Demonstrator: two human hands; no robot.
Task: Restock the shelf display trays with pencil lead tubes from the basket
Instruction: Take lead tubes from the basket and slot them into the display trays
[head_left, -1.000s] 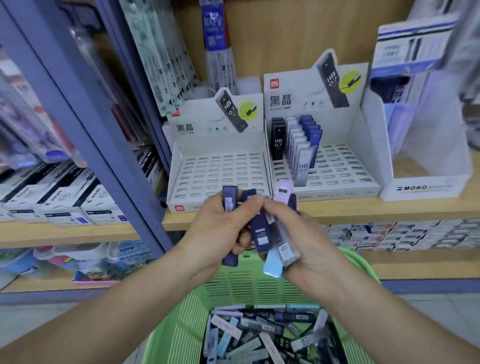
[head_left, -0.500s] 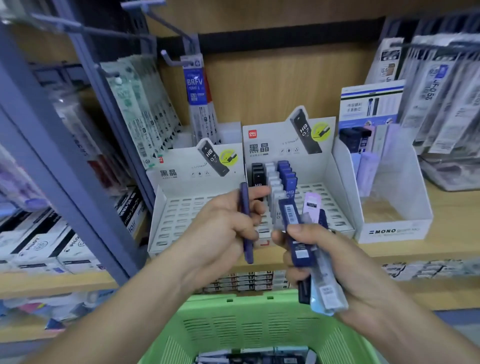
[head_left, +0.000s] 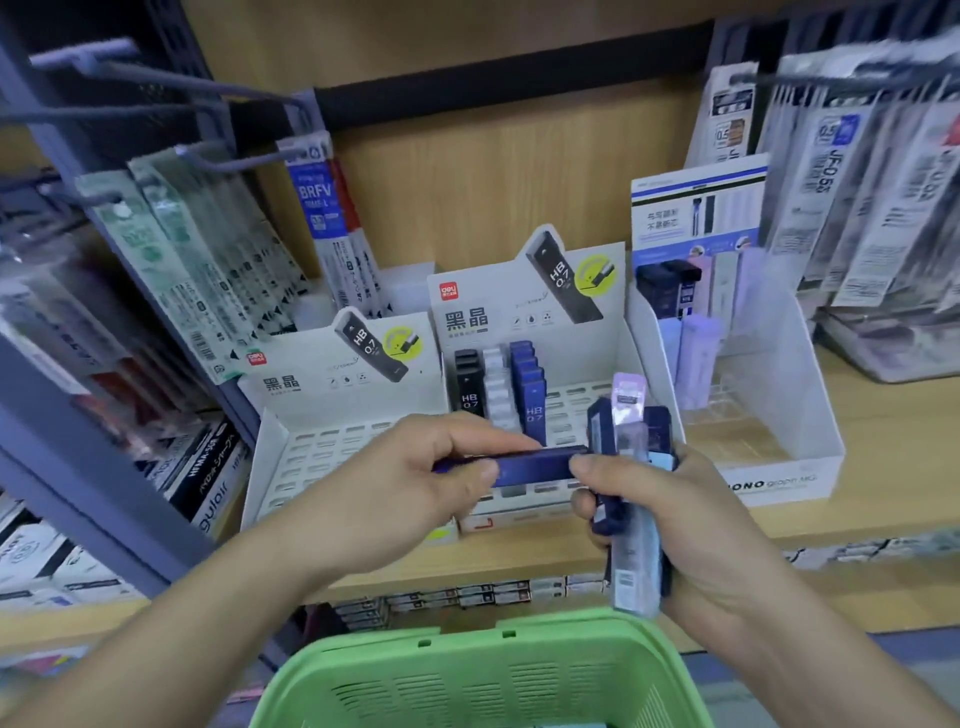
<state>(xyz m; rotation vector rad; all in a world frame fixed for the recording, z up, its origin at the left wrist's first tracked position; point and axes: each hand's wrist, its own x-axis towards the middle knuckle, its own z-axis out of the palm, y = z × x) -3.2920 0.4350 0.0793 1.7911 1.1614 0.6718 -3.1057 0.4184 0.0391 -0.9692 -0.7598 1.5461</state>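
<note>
Right tray (head_left: 576, 389) holds three tube rows (head_left: 501, 384) at 11 o'clock, left tray (head_left: 332, 441) shows open slots; left hand (head_left: 395, 493) pinches a navy tube (head_left: 535, 465), right hand (head_left: 696, 519) grips a bundle (head_left: 634, 561)

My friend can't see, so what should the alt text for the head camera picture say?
A person's left hand pinches a blue tube sideways while the right hand grips a bunch of tubes. Behind, the left tray looks bare; the right tray holds three rows. A green basket is below.
</note>
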